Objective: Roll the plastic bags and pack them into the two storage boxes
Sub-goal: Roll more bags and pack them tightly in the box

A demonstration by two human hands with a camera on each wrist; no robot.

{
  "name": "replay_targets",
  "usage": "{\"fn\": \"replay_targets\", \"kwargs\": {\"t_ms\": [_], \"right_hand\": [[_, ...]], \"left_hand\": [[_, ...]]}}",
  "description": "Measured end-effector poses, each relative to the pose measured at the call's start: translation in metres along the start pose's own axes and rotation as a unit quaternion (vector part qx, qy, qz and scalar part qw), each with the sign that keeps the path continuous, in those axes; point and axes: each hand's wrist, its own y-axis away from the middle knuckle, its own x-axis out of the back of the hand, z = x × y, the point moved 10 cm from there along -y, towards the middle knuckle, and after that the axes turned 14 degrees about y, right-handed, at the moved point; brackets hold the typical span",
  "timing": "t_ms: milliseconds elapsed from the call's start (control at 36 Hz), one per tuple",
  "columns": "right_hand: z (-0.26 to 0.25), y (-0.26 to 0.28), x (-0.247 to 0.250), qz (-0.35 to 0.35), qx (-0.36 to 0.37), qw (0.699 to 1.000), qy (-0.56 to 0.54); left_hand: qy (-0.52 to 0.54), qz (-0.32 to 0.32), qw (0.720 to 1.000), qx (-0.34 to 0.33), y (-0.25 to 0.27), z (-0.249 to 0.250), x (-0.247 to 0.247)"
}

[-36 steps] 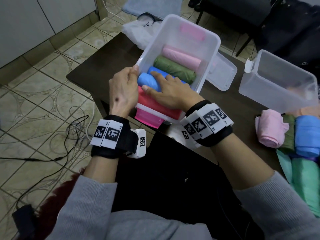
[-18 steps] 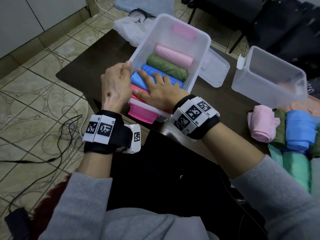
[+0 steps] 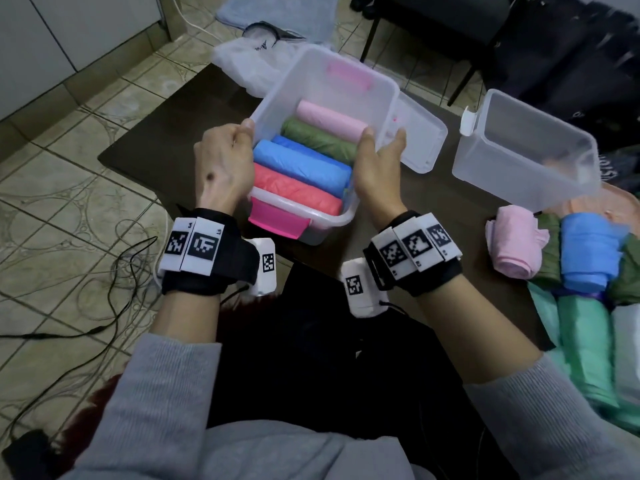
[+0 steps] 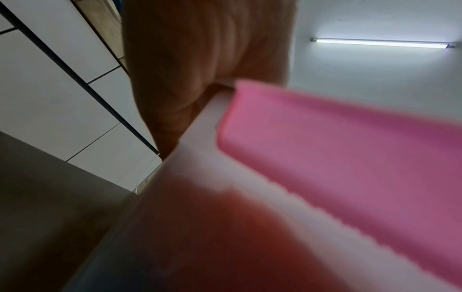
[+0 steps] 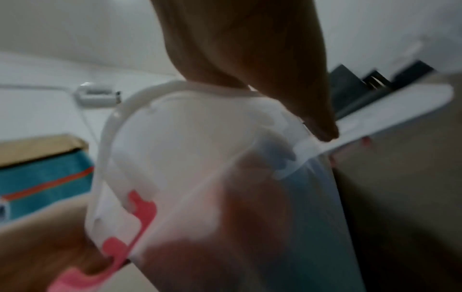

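The left hand (image 3: 221, 161) and right hand (image 3: 375, 168) grasp opposite sides of the translucent plastic storage box (image 3: 301, 216), hiding parts of its walls; both wrist views are blurred. Inside lie 4 crinkly cylindrical rolled plastic bags (image 3: 301, 168). Right of that box, more rolls (image 3: 585, 258) sit cut off at the frame's edge on the dark worktop (image 3: 145, 150); beyond them stands the second translucent box (image 3: 512, 168).

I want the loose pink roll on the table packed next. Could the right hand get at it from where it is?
Probably yes, once it lets go. The right hand grips the filled box by its side wall; the pink roll lies uncovered on the table to that hand's right, nothing between them.
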Motion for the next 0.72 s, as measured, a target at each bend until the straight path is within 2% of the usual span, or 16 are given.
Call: {"fn": "replay_targets", "kwargs": {"t_ms": [56, 139, 556, 722], "right_hand": [[0.011, 0.0016, -0.0108, -0.039, -0.052, 0.997, -0.047], [0.0118, 0.0045, -0.0152, -0.042, -0.068, 0.994, -0.068], [0.0086, 0.0031, -0.0092, -0.036, -0.041, 0.998, -0.039], [0.008, 0.0033, -0.0089, -0.048, -0.034, 0.998, -0.02]], "left_hand": [[-0.002, -0.001, 1.0, 0.006, -0.001, -0.0004, -0.0011], [0.002, -0.002, 1.0, 0.014, -0.0022, -0.0012, -0.0022], [0.004, -0.009, 0.999, 0.033, -0.0044, -0.0031, -0.007], [0.027, 0.048, 0.998, -0.005, -0.004, 0.0021, 0.0004]]}}
